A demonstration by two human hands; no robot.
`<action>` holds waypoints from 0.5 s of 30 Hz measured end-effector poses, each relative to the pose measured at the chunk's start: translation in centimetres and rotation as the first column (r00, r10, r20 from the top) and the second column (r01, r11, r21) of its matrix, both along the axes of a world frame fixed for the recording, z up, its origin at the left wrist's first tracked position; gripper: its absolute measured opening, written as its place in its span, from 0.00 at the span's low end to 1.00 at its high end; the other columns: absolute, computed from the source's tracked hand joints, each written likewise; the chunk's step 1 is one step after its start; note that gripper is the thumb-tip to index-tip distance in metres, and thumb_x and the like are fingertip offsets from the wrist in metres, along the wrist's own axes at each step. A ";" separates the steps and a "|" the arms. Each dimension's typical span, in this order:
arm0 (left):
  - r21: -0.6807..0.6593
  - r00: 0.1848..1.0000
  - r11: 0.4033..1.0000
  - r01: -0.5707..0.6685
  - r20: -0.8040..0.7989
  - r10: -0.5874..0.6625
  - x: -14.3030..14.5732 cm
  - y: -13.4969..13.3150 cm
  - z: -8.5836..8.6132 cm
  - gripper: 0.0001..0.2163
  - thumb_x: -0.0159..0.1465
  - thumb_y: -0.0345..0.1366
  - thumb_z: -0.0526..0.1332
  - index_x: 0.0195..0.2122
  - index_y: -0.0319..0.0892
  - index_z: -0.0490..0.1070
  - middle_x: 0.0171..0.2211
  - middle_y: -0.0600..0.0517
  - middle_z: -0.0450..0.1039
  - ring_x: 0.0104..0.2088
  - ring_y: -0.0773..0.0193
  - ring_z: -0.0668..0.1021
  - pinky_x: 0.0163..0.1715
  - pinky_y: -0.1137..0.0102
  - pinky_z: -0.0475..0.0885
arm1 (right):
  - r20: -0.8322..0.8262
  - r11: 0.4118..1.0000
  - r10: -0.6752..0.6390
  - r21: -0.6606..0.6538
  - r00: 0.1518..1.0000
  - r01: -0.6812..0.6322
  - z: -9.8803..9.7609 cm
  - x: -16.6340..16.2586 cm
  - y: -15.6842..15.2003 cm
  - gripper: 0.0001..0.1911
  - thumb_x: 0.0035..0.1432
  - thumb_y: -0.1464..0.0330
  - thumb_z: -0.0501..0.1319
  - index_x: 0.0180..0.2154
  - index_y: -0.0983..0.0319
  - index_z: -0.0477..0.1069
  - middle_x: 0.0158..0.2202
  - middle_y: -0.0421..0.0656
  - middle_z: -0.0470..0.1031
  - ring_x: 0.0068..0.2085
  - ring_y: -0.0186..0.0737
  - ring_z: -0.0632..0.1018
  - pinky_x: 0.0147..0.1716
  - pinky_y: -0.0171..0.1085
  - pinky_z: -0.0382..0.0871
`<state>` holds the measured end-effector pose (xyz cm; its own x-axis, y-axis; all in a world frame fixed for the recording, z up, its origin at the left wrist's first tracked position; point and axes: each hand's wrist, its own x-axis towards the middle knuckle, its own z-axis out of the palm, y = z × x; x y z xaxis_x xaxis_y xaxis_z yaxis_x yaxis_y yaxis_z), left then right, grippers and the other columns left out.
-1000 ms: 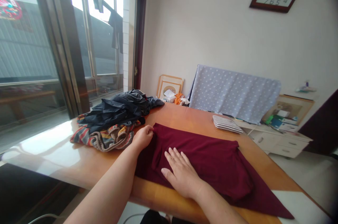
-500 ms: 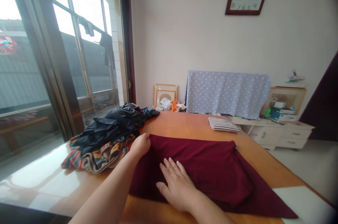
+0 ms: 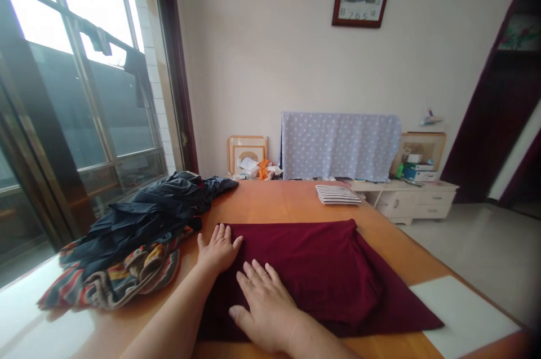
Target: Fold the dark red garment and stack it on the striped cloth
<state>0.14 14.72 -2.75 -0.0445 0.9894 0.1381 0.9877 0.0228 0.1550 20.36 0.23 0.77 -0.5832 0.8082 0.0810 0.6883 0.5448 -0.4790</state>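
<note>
The dark red cloth lies on the near part of the table, with the clothes pile on the table's left side. The left hand rests on the cloth's far left corner, fingers spread, gripping nothing; the right hand lies flat nearer the table's front edge, fingers parted, also holding nothing. Uneven pressure from the palms could skew the loose layers toward the table's right edge, leaving creases

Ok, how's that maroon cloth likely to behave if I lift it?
The maroon cloth would probably droop, as its surface wrinkles softly. Its layers may slide apart, since the upper fold simply lies over a pointed flap.
</note>
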 end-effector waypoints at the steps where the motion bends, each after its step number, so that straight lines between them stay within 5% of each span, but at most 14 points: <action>1: 0.000 1.000 1.000 0.002 -0.002 -0.002 0.0 0.0 0.0 0.37 0.68 0.60 0.40 0.70 0.43 0.57 0.73 0.42 0.44 0.73 0.44 0.46 0.64 0.32 0.33 | -0.007 1.000 0.000 -0.002 1.000 0.000 0.1 0.0 0.0 0.40 0.68 0.46 0.46 0.72 0.60 0.50 0.74 0.49 0.42 0.74 0.52 0.43 0.71 0.56 0.34; 10: 0.027 0.996 0.999 0.018 -0.086 -0.015 0.6 -0.3 1.4 0.34 0.69 0.56 0.43 0.69 0.40 0.59 0.73 0.41 0.46 0.73 0.45 0.47 0.65 0.35 0.39 | -0.065 0.995 0.036 -0.088 0.997 -0.042 2.6 1.3 0.3 0.39 0.67 0.47 0.49 0.70 0.63 0.55 0.72 0.53 0.49 0.73 0.54 0.50 0.70 0.54 0.44; 15: 0.114 0.987 0.990 0.080 -0.150 -0.063 2.7 -2.2 3.0 0.29 0.71 0.46 0.44 0.67 0.35 0.61 0.71 0.39 0.52 0.72 0.48 0.53 0.67 0.45 0.46 | -0.139 0.992 -0.121 0.019 0.983 0.124 4.4 5.6 0.4 0.33 0.69 0.52 0.49 0.67 0.63 0.60 0.70 0.53 0.56 0.71 0.51 0.55 0.69 0.53 0.49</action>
